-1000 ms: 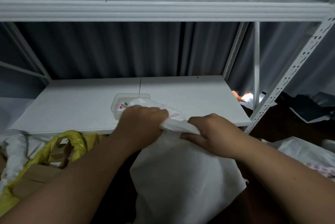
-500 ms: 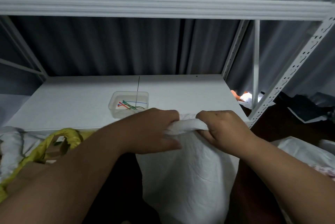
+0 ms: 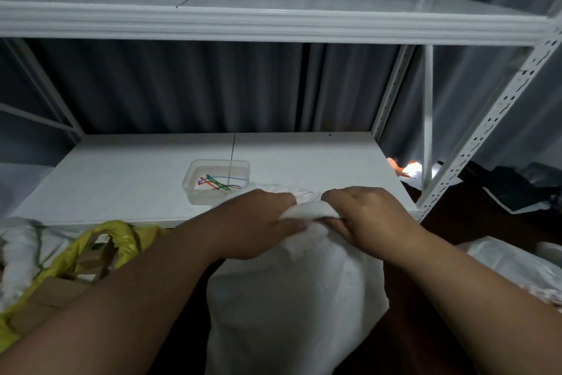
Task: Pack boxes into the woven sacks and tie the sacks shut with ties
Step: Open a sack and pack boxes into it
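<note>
**Q.** What did each hand hold, and why were they set so close together?

**A.** The left hand [image 3: 258, 224] and the right hand [image 3: 369, 216] both gripped the gathered mouth of the white woven sack [image 3: 298, 298], fingers curled over the bunched fabric, with only a short twisted neck of cloth between them. The grip probably served to narrow the opening to a neck that a tie could encircle.

**Q.** Where did the sack stand?

**A.** It hung below the front edge of the white shelf board [image 3: 121, 180], its mouth raised level with that edge and its body dropping into the dark space beneath. Its contents could not be seen.

**Q.** Why was the clear rectangular plastic tub [image 3: 216, 181] placed there?

**A.** It sat near the front edge of the shelf board, just beyond the left hand, holding thin coloured ties [image 3: 220, 183] in red, green and blue. That position likely kept a tie within reach of one hand while the other held the neck closed.

**Q.** What else was visible?

**A.** A yellow bag with brown cardboard boxes [image 3: 60, 277] lay below the shelf's front left corner.
</note>
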